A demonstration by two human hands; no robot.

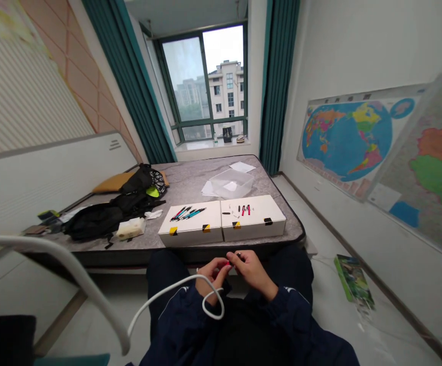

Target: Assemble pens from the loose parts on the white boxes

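Facing a window (201, 86) between two teal curtains (277, 76), with a pale building (224, 96) outside the glass, and a world map (346, 137) hanging on the right wall. Lying below the window, a wide grey mattress (190, 178), its near edge just beyond the person's dark trousers (167, 274). Toward the left side of the mattress, a black backpack (102, 218) lying near a yellow cushion (114, 182). Close to the far edge, a clear plastic box (231, 183), with white papers (241, 166) just beside it. Nearer, two white boxes side by side and touching, both marked with black and yellow tape (173, 231). On top of the left box (190, 226), several pens (188, 213) lying at a slant; on top of the right box (253, 223), short pen parts (243, 209) in a loose row.

Held above the lap and in front of the mattress edge, both hands close together, almost touching at the fingertips. Left hand (252, 269) with its fingers (243, 259) narrowly pinching a small dark piece (238, 254). Right hand (213, 277) with its fingers (221, 264) curled narrowly at a small red piece (228, 264), the exact kind of each piece being too small to tell. Looping over the right sleeve (205, 300), a white cable (175, 287).
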